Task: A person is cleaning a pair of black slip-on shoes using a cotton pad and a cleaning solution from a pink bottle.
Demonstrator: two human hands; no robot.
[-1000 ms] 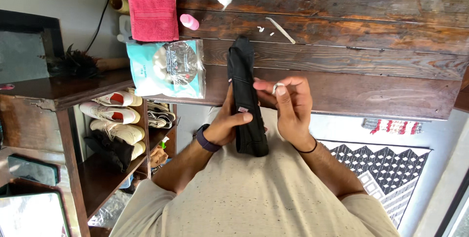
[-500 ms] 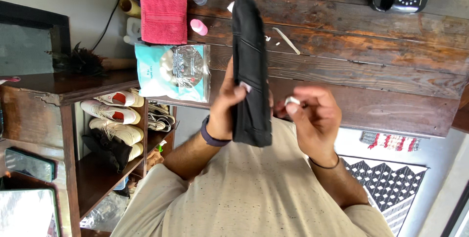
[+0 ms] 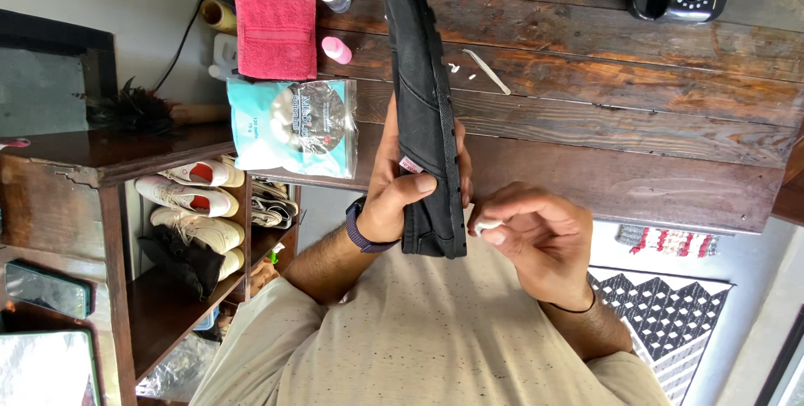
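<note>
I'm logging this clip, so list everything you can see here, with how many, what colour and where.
shoe: one, black, held upright over the table edge
cotton piece: one, white, pinched beside the shoe's heel
table: one, dark brown wood, across the top
towel: one, red, folded on the table
packet of pads: one, pale blue, at the table edge
small bottle: one, pink, beside the towel
white stick: one, on the table
shelf unit: one, brown, holding pale sneakers
patterned rug: one, black and white, on the floor
left hand: gripping the shoe, dark wristband
right hand: pinching the cotton piece
</note>
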